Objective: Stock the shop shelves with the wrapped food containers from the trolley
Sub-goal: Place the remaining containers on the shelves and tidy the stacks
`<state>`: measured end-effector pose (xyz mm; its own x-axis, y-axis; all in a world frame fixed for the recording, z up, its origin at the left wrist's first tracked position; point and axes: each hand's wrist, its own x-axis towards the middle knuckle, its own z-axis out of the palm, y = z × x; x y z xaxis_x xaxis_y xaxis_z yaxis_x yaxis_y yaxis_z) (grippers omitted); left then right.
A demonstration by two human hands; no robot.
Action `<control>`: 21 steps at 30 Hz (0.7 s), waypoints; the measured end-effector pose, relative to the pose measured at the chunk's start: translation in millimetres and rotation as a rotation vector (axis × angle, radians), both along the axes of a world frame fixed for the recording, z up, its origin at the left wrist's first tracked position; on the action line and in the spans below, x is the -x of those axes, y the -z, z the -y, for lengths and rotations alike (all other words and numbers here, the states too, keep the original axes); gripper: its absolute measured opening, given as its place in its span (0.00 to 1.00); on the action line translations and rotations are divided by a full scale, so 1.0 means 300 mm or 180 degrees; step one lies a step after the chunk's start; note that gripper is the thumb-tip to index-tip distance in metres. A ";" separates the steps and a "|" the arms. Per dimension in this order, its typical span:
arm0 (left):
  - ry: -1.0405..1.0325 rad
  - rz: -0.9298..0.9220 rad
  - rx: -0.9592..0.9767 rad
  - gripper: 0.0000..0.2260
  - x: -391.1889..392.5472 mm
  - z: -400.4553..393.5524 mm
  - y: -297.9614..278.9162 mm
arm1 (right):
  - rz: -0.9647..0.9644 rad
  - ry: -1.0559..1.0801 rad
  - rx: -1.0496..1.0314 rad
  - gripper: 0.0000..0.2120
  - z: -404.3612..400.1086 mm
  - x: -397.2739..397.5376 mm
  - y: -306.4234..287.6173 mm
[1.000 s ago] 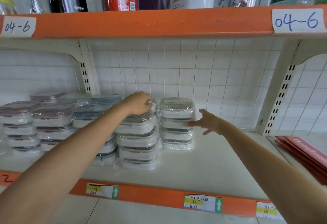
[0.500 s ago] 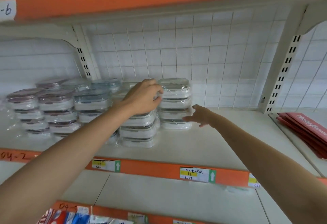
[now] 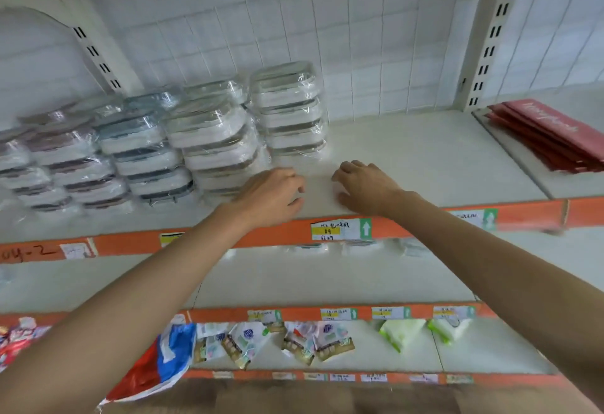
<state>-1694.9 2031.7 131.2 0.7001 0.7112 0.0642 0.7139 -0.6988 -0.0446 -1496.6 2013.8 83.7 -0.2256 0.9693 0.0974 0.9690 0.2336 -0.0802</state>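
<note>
left hand [image 3: 274, 193] — grip empty, loose | right hand [image 3: 366, 186] — same | containers [image 3: 287, 109] stacked on shelf [image 3: 425, 158]

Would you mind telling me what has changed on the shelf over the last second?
The left hand has come off the top of the front stack of wrapped containers, and the right hand has left the side of the rightmost stack. Both have drawn back to the shelf's front edge, holding nothing. The stacks and the red packs have stayed put.
</note>
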 end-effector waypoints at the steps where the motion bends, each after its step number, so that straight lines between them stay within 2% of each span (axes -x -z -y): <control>1: 0.0058 -0.0008 0.0038 0.11 -0.002 0.012 0.016 | -0.0046 -0.0043 0.0036 0.19 0.031 -0.009 0.001; 8: 0.0689 0.0616 0.0083 0.05 0.035 0.148 0.107 | -0.0450 0.0592 -0.0523 0.16 0.254 0.050 0.058; 10: 0.0891 0.0674 0.0211 0.05 0.081 0.195 0.172 | -0.0455 0.0612 -0.0648 0.21 0.335 0.112 0.107; 13: 0.0839 0.0347 0.0550 0.09 0.149 0.262 0.277 | -0.0356 0.0902 -0.0404 0.31 0.442 0.198 0.174; 17: 0.0794 -0.0201 0.0890 0.15 0.200 0.312 0.382 | -0.0315 0.1037 -0.0016 0.30 0.554 0.252 0.288; 21: 0.0734 -0.0412 0.1093 0.18 0.186 0.325 0.449 | -0.0688 0.1330 0.0297 0.29 0.608 0.242 0.404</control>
